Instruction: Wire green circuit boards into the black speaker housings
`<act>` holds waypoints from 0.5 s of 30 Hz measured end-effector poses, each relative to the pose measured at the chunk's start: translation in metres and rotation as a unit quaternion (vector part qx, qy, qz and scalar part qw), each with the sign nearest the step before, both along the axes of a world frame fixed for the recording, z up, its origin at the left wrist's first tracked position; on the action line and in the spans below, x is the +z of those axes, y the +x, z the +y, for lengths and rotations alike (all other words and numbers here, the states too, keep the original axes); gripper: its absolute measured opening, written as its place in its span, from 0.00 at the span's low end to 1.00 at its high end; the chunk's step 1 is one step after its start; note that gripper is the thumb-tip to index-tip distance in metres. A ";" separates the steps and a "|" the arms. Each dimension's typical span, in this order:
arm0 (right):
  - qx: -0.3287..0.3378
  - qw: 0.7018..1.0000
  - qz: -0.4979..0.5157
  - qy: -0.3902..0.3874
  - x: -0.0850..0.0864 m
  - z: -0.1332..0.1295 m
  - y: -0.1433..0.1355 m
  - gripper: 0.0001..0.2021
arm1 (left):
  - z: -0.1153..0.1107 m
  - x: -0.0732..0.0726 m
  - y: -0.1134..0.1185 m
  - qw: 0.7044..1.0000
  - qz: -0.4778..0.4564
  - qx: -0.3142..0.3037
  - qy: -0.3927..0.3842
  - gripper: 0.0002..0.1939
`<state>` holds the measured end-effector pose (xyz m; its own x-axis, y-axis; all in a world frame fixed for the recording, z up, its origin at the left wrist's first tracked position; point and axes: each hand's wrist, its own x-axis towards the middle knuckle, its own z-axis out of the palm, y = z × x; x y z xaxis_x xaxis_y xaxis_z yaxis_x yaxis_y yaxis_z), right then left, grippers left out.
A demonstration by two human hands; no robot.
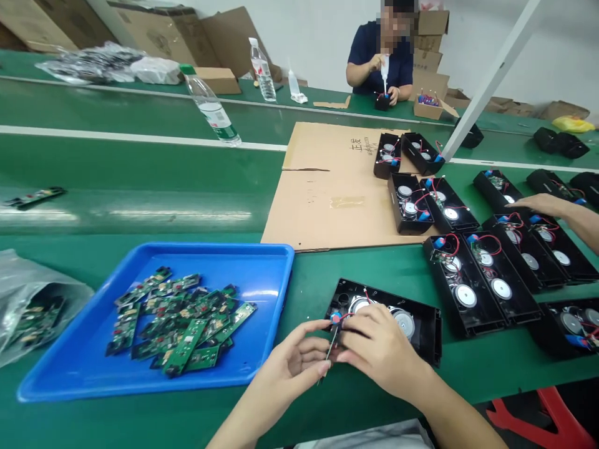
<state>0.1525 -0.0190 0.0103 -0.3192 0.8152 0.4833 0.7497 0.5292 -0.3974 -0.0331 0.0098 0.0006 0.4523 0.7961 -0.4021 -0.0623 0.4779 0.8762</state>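
Note:
A black speaker housing lies open in front of me, with a round speaker driver showing in it. Over its left end, my left hand grips a thin circuit board, seen nearly edge-on. My right hand is closed at the board's other side, near the red and black wires and a blue part. Its fingertips are partly hidden, so what exactly they pinch does not show. To the left, a blue tray holds a pile of green circuit boards.
Several open black housings with drivers and wires stand at the right, some on a flat cardboard sheet. Another person's hand reaches in there. A bag of boards lies far left. Across the bench a person holds a white bottle.

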 end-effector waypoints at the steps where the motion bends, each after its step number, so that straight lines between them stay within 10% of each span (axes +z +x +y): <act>1: -0.022 0.999 0.019 -0.028 0.000 -0.002 0.009 0.13 | 0.000 0.001 0.000 1.000 -0.007 -0.016 -0.015 0.23; 6: -0.186 0.970 0.015 -0.159 -0.009 -0.010 0.048 0.10 | -0.003 -0.003 0.006 0.994 -0.015 -0.087 -0.061 0.18; 15: -0.224 0.939 -0.056 -0.256 -0.023 0.001 0.029 0.12 | -0.013 -0.002 0.026 0.997 -0.016 -0.036 -0.062 0.13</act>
